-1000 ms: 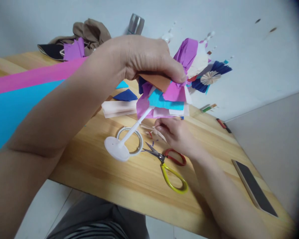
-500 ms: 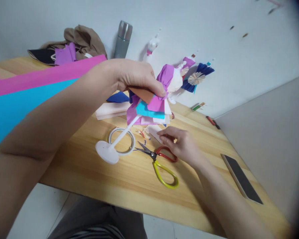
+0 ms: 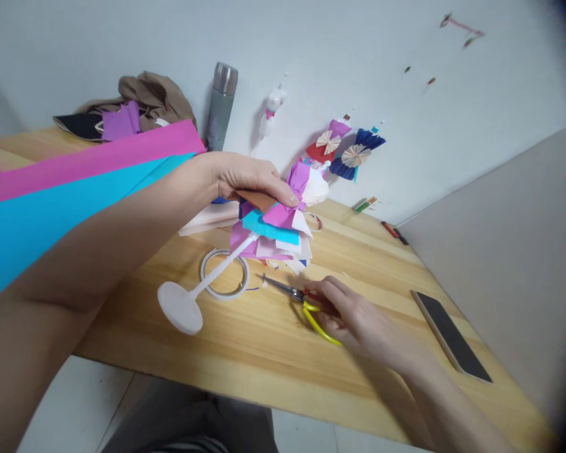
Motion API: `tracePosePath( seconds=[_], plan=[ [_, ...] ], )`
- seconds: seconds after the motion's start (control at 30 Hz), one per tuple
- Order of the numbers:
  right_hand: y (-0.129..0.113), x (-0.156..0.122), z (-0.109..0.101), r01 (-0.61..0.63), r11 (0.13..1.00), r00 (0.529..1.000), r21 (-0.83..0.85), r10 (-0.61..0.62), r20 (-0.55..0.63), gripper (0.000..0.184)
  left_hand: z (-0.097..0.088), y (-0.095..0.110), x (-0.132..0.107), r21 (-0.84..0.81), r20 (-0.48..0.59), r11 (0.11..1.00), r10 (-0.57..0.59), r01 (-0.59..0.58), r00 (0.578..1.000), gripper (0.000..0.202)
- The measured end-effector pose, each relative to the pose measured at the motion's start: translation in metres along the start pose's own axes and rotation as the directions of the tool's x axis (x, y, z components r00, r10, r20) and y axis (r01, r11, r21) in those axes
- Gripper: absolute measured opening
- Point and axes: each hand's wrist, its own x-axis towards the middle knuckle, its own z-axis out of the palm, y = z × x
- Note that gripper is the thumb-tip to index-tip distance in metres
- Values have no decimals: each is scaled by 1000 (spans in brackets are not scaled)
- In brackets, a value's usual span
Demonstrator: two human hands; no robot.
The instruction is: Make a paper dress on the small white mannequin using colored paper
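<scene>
My left hand (image 3: 261,179) is closed around a paper-dressed doll on a white stand (image 3: 271,228), holding it tilted above the table. Layers of purple, pink, blue, brown and white paper make up its skirt, and a white rod runs down to a round white base (image 3: 180,308). My right hand (image 3: 346,311) has its fingers wrapped round the red and yellow handles of the scissors (image 3: 317,321). The blades are closed together and point left, low over the wood. Behind the stand's rod lies a roll of white tape (image 3: 207,261).
Pink and blue paper sheets (image 3: 75,189) spread at the left. A grey thermos (image 3: 220,110), a brown cloth (image 3: 158,97) and a dark cap (image 3: 78,124) stand at the back. Two decorated figures (image 3: 356,154) are by the wall. A phone (image 3: 453,336) lies on the wooden table (image 3: 245,358) at right.
My right hand has taken hold of the scissors, which lay open on the table; their blades are now closed. The doll in my left hand appears lower and further left as the view shifted.
</scene>
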Motion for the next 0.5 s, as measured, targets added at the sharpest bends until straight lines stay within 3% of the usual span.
tracePosePath(
  seconds=[0.07, 0.23, 0.37, 0.5],
  plan=[
    [7, -8, -5, 34, 999, 997, 20, -33, -64, 46, -2, -2, 2, 45, -2, 999, -23, 23, 1000, 27],
    [16, -23, -18, 153, 988, 955, -22, -154, -253, 44, 0, -5, 6, -50, 41, 998, -23, 25, 999, 17],
    [13, -23, -30, 229, 945, 863, -233, -308, -401, 36, 1, -9, 10, -74, 130, 997, -15, 25, 991, 17],
    [10, -16, -39, 197, 849, 760, -489, -448, -471, 38, 6, -11, 10, -98, 146, 995, 3, 11, 989, 14]
  ],
)
